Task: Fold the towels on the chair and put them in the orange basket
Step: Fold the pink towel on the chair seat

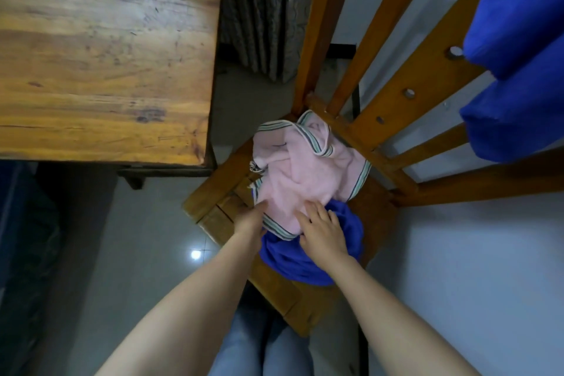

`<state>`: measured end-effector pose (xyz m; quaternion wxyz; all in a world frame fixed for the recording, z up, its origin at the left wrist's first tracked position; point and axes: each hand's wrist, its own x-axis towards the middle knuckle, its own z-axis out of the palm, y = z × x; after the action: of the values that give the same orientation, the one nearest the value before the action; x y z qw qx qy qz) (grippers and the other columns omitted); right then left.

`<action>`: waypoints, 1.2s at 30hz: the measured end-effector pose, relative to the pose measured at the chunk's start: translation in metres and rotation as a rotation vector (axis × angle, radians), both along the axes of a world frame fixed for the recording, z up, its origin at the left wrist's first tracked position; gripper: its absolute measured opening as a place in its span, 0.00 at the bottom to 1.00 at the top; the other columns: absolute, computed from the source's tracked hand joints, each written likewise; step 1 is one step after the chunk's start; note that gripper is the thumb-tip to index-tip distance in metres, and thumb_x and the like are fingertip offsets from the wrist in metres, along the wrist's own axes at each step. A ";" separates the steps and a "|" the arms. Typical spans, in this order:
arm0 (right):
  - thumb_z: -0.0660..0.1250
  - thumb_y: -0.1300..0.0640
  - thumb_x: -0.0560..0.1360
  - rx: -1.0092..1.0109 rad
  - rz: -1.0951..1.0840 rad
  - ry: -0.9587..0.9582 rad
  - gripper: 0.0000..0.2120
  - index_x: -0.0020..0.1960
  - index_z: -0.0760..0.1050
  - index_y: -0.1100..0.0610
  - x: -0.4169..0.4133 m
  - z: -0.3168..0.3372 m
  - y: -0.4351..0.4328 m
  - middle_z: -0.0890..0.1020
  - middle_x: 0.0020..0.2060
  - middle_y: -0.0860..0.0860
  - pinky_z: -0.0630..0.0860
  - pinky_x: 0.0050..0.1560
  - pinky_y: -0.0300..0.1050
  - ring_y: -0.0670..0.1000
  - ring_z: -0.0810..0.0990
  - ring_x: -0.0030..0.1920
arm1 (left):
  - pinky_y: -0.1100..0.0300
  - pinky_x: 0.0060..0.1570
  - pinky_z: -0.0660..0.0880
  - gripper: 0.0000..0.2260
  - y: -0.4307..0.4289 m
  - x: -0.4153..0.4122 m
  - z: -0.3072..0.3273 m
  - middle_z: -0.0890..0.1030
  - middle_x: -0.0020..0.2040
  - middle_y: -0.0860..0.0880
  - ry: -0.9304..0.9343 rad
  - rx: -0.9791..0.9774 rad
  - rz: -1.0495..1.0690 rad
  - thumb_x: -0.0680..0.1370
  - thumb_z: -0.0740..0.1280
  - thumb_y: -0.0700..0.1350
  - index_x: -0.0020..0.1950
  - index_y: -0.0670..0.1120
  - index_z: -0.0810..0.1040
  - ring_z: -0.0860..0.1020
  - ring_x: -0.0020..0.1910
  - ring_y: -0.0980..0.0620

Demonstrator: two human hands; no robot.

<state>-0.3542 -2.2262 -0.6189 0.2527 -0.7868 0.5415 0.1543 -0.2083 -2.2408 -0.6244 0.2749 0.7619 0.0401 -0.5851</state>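
A crumpled pink towel point(305, 171) with striped edges lies on the seat of a wooden chair point(274, 290). Under its near part lies a bunched blue towel point(293, 262). My left hand point(248, 218) reaches to the pink towel's near left edge; its fingertips are hidden under the cloth, so its grip is unclear. My right hand point(322, 230) rests on the pink towel's near edge with fingers spread and straight, over the blue towel. No orange basket is in view.
A wooden table point(103, 52) stands at the left, its corner close to the chair. Another blue cloth point(518, 49) hangs over the chair back at the upper right. A patterned curtain point(262, 9) hangs behind. Grey tiled floor point(146, 223) lies below.
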 end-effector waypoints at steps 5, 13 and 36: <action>0.58 0.56 0.78 0.079 0.003 0.008 0.25 0.73 0.57 0.54 0.000 0.016 0.015 0.60 0.73 0.52 0.52 0.72 0.55 0.54 0.54 0.74 | 0.55 0.47 0.74 0.13 0.003 -0.004 0.024 0.79 0.51 0.40 -0.191 -0.082 -0.013 0.74 0.65 0.35 0.58 0.37 0.76 0.78 0.48 0.42; 0.59 0.55 0.79 -0.003 -0.204 -0.206 0.26 0.74 0.56 0.53 0.000 0.100 0.003 0.62 0.73 0.49 0.58 0.72 0.45 0.49 0.56 0.74 | 0.58 0.44 0.73 0.10 0.031 0.002 0.112 0.81 0.45 0.44 -0.397 -0.453 -0.399 0.76 0.63 0.34 0.56 0.41 0.79 0.78 0.47 0.46; 0.60 0.63 0.76 -0.300 -0.036 -0.565 0.09 0.51 0.78 0.60 0.044 0.400 -0.059 0.79 0.39 0.51 0.74 0.42 0.44 0.49 0.77 0.41 | 0.61 0.46 0.75 0.11 0.022 0.065 0.362 0.81 0.49 0.49 -0.759 -0.979 -0.846 0.76 0.65 0.39 0.58 0.47 0.77 0.78 0.48 0.52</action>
<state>-0.3103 -2.2848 -0.2186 0.2769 -0.8172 0.4806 -0.1566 -0.1435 -2.2184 -0.2621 0.3289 0.6525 -0.6186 -0.2887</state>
